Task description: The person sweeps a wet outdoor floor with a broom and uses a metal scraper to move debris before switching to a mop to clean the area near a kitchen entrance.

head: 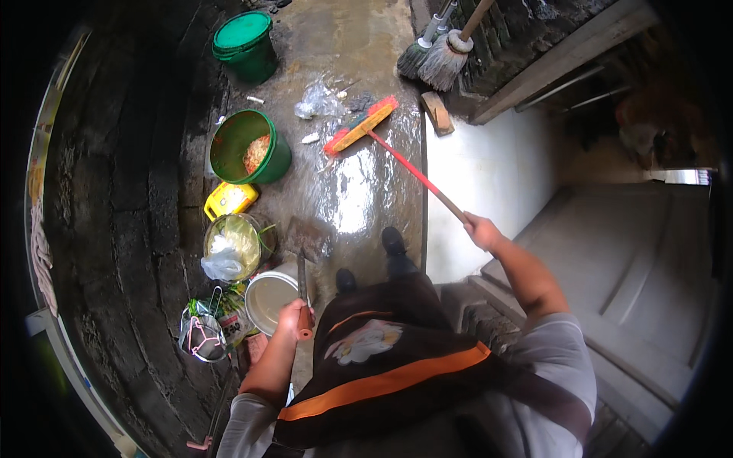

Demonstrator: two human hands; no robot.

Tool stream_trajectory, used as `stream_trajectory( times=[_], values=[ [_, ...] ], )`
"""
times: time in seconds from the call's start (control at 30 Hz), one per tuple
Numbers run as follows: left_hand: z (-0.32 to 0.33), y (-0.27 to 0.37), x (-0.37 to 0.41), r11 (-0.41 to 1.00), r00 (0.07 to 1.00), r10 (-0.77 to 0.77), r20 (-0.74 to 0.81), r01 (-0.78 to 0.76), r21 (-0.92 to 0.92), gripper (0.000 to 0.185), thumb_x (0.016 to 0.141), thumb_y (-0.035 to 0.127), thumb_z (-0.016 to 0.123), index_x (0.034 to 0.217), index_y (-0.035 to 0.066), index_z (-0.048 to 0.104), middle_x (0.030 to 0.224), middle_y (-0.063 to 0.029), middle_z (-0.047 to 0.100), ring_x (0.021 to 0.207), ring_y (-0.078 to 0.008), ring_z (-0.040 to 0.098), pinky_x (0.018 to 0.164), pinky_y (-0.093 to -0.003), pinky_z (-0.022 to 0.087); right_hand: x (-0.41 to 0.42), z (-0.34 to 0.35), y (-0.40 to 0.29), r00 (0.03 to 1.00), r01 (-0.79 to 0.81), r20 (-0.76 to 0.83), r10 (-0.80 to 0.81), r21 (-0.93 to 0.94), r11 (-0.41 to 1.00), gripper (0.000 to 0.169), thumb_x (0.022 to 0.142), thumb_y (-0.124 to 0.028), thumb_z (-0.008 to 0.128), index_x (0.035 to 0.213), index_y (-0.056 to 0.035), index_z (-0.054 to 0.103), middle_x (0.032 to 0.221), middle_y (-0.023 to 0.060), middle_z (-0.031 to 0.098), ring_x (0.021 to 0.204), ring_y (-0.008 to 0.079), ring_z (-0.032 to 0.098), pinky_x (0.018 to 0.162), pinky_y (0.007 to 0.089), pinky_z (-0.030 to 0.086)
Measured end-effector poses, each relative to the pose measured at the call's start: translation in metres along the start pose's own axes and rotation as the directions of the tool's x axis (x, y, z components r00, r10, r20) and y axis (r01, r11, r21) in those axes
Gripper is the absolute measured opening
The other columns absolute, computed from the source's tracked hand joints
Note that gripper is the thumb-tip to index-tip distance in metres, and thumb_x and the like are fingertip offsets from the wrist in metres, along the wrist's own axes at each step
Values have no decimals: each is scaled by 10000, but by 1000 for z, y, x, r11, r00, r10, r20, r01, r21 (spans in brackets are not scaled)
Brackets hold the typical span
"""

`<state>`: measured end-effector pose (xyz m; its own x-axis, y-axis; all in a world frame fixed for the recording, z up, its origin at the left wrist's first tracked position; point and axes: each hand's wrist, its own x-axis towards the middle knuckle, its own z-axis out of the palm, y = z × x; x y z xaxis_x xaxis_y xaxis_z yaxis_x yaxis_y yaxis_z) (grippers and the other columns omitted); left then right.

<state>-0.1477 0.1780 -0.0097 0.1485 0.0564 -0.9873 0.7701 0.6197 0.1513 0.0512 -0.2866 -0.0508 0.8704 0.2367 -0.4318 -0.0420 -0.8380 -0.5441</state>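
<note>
My right hand [482, 231] grips the red and brown stick of a push broom [363, 130]. Its yellow head with red bristles rests on the wet concrete floor [355, 194]. Against the bristles' far side lie a crumpled clear plastic bag [319, 100], a dark grey clump [362, 102] and, a little left, a small white scrap [310, 138]. My left hand [292, 319] is closed around the handle of a flat metal shovel [309, 237]. The shovel's blade is low by the floor, left of my dark boots; whether it touches is unclear.
Along the dark block wall [131, 200] stand a lidded green bucket [246, 48], an open green bucket with food scraps [278, 151], a yellow jug [232, 197], a lined bin [240, 246] and a white bucket [269, 303]. Mops [444, 60] and a wood block [437, 113] are right, near a door [618, 275].
</note>
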Motion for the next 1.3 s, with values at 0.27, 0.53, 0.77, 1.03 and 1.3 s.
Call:
stream_trajectory(
  times=[0.27,0.53,0.77,1.03,1.3],
  values=[
    [55,-2,51,991,991,-109,80,115,-69,161,715,215,492,754,61,464,610,-92,508,482,-228,487,434,-341,419,-32,-57,-5,722,-628,465,512,131,767,589,760,-162,503,1269,-109,211,630,118,524,399,149,468,341,294,412],
    [94,5,112,997,991,-69,112,71,-15,204,721,247,495,753,46,472,636,-107,519,512,-245,503,439,-350,412,-2,-75,-23,951,-239,178,252,-94,967,462,710,-102,523,1156,-75,406,682,141,553,570,255,534,493,340,422],
    [99,26,141,998,946,-26,324,40,-38,163,754,237,483,751,74,470,653,-86,498,516,-228,498,440,-348,427,106,-91,-121,928,-331,202,313,63,941,483,763,-105,510,1216,-93,341,621,71,511,453,137,455,407,279,384],
    [49,-4,162,969,978,-130,162,90,230,201,805,300,435,820,100,439,590,-49,436,418,-152,432,396,-283,397,309,18,-228,983,-28,140,120,-532,846,410,726,-58,392,1135,-68,353,929,239,527,889,354,513,750,404,415],
    [44,12,175,972,991,66,118,-90,217,59,749,163,429,727,113,450,516,-27,409,345,-146,406,292,-272,305,162,-13,-137,883,-22,362,299,-604,797,580,758,-114,434,1277,-199,191,944,230,525,872,349,511,777,392,393]
  ],
)
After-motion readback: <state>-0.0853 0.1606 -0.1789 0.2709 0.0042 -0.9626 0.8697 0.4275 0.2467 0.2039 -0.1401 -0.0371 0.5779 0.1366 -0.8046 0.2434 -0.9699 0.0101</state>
